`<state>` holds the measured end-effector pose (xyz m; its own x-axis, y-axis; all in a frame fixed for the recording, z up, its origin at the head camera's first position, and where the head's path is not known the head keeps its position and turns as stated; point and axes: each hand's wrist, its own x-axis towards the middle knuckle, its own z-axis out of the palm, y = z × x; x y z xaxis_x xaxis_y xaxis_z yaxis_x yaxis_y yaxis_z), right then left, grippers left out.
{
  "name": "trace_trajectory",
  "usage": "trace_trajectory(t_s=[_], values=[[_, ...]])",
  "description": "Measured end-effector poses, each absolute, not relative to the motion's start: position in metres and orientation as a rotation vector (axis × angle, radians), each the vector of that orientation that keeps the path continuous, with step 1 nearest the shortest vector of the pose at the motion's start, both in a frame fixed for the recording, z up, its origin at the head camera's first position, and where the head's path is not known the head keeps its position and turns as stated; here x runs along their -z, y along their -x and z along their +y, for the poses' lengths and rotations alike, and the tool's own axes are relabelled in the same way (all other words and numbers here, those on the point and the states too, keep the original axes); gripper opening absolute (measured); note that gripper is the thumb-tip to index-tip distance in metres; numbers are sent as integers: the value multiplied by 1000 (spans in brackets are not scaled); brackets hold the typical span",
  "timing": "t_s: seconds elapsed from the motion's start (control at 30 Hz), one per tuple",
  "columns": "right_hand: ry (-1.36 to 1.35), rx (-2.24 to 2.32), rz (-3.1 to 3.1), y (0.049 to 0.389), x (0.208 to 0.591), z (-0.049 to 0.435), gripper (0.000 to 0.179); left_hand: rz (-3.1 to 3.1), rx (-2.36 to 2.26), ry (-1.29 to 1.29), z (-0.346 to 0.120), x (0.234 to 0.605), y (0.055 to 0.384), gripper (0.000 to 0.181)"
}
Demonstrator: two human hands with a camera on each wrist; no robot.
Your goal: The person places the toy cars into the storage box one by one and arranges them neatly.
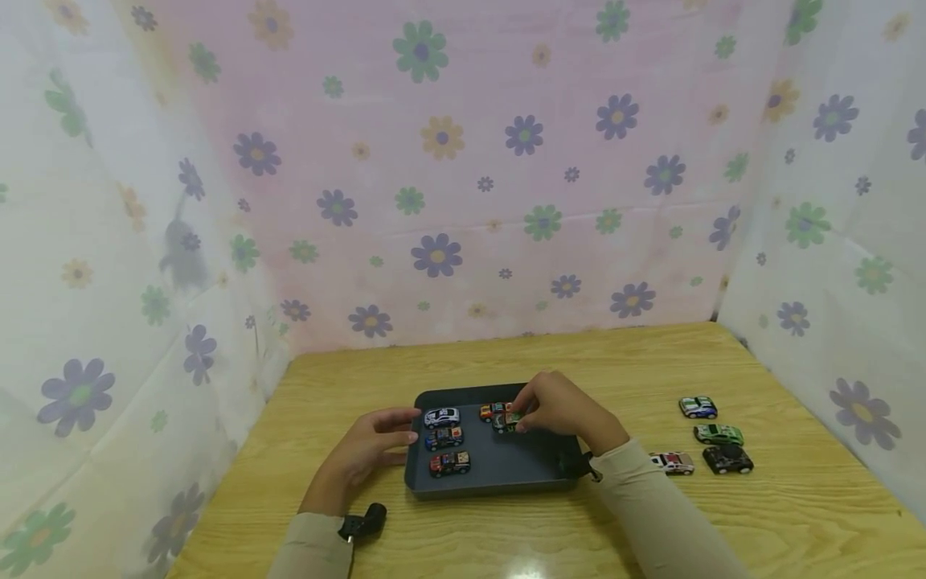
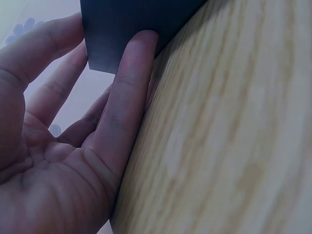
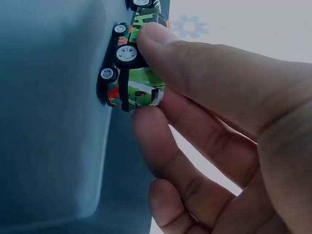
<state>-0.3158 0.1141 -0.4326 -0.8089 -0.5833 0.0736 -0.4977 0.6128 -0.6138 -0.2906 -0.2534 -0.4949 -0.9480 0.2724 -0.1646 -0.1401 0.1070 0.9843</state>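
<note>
Right hand (image 1: pixel 563 408) pinches green car (image 3: pixel 146 80) inside tray (image 1: pixel 506 466); loose-fingered left hand (image 1: pixel 362 449) touches tray. Probably placing step; next needs gentle release.

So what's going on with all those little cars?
A person's right hand pinches a green toy car beside a red-and-orange one in a dark tray. The left hand touches the tray's side. Three other cars stand along the left of the tray, and four more are on the wooden table to the right.
</note>
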Motion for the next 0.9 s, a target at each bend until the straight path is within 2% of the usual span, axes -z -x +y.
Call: trace_trajectory(t_s=[0.9], values=[[915,933,2681,321,446,107,16,2088,-1913,-109,-253,496,291,62]])
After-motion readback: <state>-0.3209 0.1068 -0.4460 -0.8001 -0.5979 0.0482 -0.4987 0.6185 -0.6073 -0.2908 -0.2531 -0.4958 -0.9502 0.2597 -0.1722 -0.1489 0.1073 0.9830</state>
